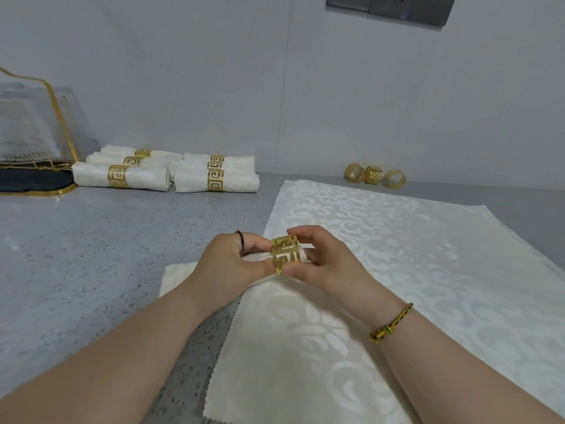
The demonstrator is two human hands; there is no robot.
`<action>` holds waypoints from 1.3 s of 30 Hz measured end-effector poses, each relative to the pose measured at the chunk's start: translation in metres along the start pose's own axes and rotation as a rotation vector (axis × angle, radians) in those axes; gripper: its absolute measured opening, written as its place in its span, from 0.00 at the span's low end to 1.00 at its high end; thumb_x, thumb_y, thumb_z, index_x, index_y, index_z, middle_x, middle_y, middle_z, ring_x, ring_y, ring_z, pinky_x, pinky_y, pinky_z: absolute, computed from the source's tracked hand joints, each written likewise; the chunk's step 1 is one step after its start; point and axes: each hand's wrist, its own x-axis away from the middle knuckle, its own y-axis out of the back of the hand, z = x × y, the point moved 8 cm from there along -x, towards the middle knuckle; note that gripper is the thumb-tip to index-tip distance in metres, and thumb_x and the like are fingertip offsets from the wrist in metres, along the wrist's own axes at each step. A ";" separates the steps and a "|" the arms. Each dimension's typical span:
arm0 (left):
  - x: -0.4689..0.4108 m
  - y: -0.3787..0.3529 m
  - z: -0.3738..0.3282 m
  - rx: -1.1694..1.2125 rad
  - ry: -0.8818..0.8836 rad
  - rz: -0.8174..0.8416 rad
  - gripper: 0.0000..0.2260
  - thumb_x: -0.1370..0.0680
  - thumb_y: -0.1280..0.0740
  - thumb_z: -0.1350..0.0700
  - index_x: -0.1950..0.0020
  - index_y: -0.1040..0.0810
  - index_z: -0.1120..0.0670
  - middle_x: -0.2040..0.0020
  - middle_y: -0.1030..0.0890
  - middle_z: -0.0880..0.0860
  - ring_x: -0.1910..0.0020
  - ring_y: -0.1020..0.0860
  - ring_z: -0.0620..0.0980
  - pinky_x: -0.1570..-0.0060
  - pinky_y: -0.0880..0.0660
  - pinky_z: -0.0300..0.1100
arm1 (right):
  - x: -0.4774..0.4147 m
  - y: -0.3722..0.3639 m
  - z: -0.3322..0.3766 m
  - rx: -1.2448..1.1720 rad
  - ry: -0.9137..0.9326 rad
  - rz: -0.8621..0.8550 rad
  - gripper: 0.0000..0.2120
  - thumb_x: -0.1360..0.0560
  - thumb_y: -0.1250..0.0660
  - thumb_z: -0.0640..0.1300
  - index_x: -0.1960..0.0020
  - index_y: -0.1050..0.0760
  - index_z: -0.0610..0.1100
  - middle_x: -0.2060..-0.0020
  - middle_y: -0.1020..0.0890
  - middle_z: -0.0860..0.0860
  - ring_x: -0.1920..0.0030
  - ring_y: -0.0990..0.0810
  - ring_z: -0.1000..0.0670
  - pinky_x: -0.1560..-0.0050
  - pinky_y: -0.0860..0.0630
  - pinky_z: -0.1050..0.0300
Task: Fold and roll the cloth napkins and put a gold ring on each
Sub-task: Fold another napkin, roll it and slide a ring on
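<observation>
Left hand (226, 264): my fingers are wrapped round the rolled napkin (301, 255), just above the flat cloths (397, 240).
Right hand (318, 255): thumb and fingers pinch the gold ring (286, 254), which sits on the roll's end.
Done pile (137, 175): ringed rolls, back left on the counter (91, 240).
Spare rings (374, 174): three by the wall.

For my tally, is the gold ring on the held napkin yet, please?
Partly on: the ring circles the rolled napkin near its end; right hand pinches it, left hand grips the roll.
</observation>
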 end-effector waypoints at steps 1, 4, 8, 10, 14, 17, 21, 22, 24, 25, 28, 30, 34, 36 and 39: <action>-0.001 0.000 0.002 0.003 0.013 -0.004 0.12 0.33 0.26 0.61 0.62 0.24 0.45 0.69 0.19 0.38 0.67 0.22 0.34 0.66 0.30 0.23 | -0.001 0.000 -0.002 -0.016 -0.008 -0.013 0.21 0.31 0.31 0.30 0.51 0.32 0.54 0.51 0.25 0.55 0.57 0.22 0.57 0.56 0.24 0.67; -0.002 -0.003 0.008 -0.032 0.057 0.042 0.17 0.32 0.27 0.61 0.56 0.34 0.46 0.58 0.19 0.44 0.64 0.22 0.39 0.67 0.29 0.27 | -0.002 0.000 -0.013 -0.091 -0.056 -0.071 0.21 0.31 0.31 0.30 0.50 0.33 0.52 0.49 0.26 0.49 0.60 0.24 0.55 0.56 0.25 0.64; 0.007 -0.018 0.002 -0.238 -0.001 0.175 0.24 0.32 0.29 0.59 0.49 0.40 0.39 0.50 0.26 0.42 0.58 0.24 0.41 0.63 0.30 0.26 | -0.002 -0.001 -0.016 -0.067 -0.074 -0.104 0.20 0.30 0.31 0.32 0.44 0.35 0.46 0.48 0.26 0.47 0.60 0.25 0.55 0.57 0.27 0.67; 0.009 -0.021 -0.002 -0.372 -0.054 0.162 0.29 0.33 0.26 0.53 0.41 0.40 0.38 0.51 0.28 0.38 0.53 0.26 0.40 0.57 0.30 0.28 | -0.002 -0.002 -0.017 -0.044 -0.069 -0.099 0.18 0.30 0.31 0.34 0.46 0.33 0.46 0.48 0.24 0.47 0.56 0.24 0.53 0.53 0.26 0.65; 0.006 -0.013 -0.009 -0.424 -0.114 0.049 0.19 0.32 0.26 0.50 0.44 0.25 0.47 0.54 0.23 0.44 0.54 0.26 0.42 0.53 0.30 0.36 | -0.004 -0.004 -0.025 -0.211 -0.161 -0.087 0.03 0.25 0.36 0.39 0.52 0.27 0.45 0.51 0.22 0.44 0.52 0.23 0.48 0.42 0.26 0.52; 0.005 -0.010 -0.004 -0.420 -0.112 0.042 0.21 0.32 0.27 0.49 0.41 0.26 0.46 0.55 0.26 0.40 0.53 0.27 0.42 0.53 0.33 0.29 | -0.006 0.004 -0.029 -0.275 -0.198 -0.090 0.04 0.24 0.38 0.36 0.57 0.27 0.41 0.58 0.22 0.43 0.58 0.22 0.48 0.48 0.24 0.55; 0.005 -0.008 -0.002 -0.448 -0.092 0.019 0.25 0.32 0.27 0.48 0.36 0.28 0.45 0.56 0.28 0.39 0.51 0.28 0.42 0.54 0.36 0.26 | -0.005 0.001 -0.029 -0.239 -0.263 0.042 0.08 0.24 0.38 0.36 0.61 0.26 0.40 0.63 0.19 0.46 0.62 0.20 0.50 0.50 0.22 0.59; 0.005 -0.009 -0.002 -0.472 -0.092 0.019 0.26 0.32 0.27 0.47 0.36 0.28 0.45 0.58 0.29 0.38 0.53 0.29 0.42 0.55 0.36 0.26 | -0.005 0.000 -0.031 -0.185 -0.269 0.060 0.08 0.24 0.38 0.37 0.62 0.26 0.41 0.62 0.20 0.44 0.59 0.21 0.48 0.47 0.24 0.55; 0.006 -0.011 -0.007 -0.569 -0.117 0.025 0.25 0.33 0.28 0.44 0.37 0.29 0.42 0.59 0.29 0.38 0.54 0.30 0.41 0.58 0.37 0.27 | -0.006 0.002 -0.031 -0.032 -0.247 0.046 0.10 0.24 0.37 0.37 0.64 0.27 0.41 0.61 0.24 0.41 0.58 0.26 0.45 0.49 0.28 0.51; 0.007 -0.012 -0.009 -0.638 -0.144 0.022 0.25 0.33 0.28 0.42 0.37 0.29 0.41 0.58 0.29 0.40 0.54 0.31 0.41 0.60 0.37 0.27 | -0.006 0.003 -0.030 0.033 -0.231 0.026 0.11 0.24 0.38 0.37 0.65 0.28 0.42 0.61 0.25 0.42 0.58 0.28 0.45 0.52 0.31 0.51; 0.007 -0.012 -0.018 -0.815 -0.207 -0.025 0.24 0.33 0.30 0.39 0.38 0.28 0.40 0.52 0.29 0.42 0.55 0.31 0.42 0.65 0.40 0.28 | -0.006 0.008 -0.027 0.046 -0.220 -0.043 0.12 0.23 0.40 0.36 0.66 0.31 0.43 0.63 0.26 0.44 0.58 0.28 0.46 0.52 0.28 0.50; 0.007 -0.011 -0.024 -0.889 -0.270 -0.057 0.21 0.35 0.30 0.38 0.44 0.22 0.43 0.53 0.25 0.44 0.58 0.25 0.45 0.67 0.40 0.32 | -0.005 0.009 -0.028 -0.078 -0.255 -0.034 0.12 0.22 0.42 0.34 0.65 0.32 0.41 0.64 0.25 0.44 0.59 0.25 0.46 0.47 0.23 0.50; 0.010 -0.016 -0.029 -0.954 -0.336 -0.054 0.19 0.43 0.33 0.39 0.59 0.18 0.47 0.61 0.21 0.44 0.71 0.23 0.45 0.71 0.36 0.34 | 0.000 0.012 -0.028 -0.213 -0.328 -0.011 0.10 0.22 0.45 0.33 0.61 0.32 0.39 0.62 0.24 0.44 0.61 0.22 0.49 0.58 0.20 0.61; 0.010 -0.015 -0.028 -0.940 -0.320 -0.051 0.17 0.42 0.34 0.39 0.60 0.19 0.47 0.64 0.20 0.42 0.74 0.24 0.45 0.72 0.37 0.33 | 0.000 0.018 -0.027 -0.230 -0.327 -0.059 0.11 0.21 0.45 0.33 0.62 0.32 0.39 0.61 0.24 0.43 0.61 0.22 0.49 0.60 0.20 0.60; 0.009 -0.009 -0.023 -0.866 -0.244 -0.056 0.19 0.39 0.38 0.37 0.58 0.19 0.48 0.68 0.20 0.45 0.73 0.23 0.49 0.72 0.42 0.29 | 0.000 0.018 -0.025 -0.255 -0.317 -0.094 0.08 0.21 0.44 0.37 0.57 0.30 0.40 0.59 0.24 0.45 0.60 0.22 0.50 0.62 0.20 0.58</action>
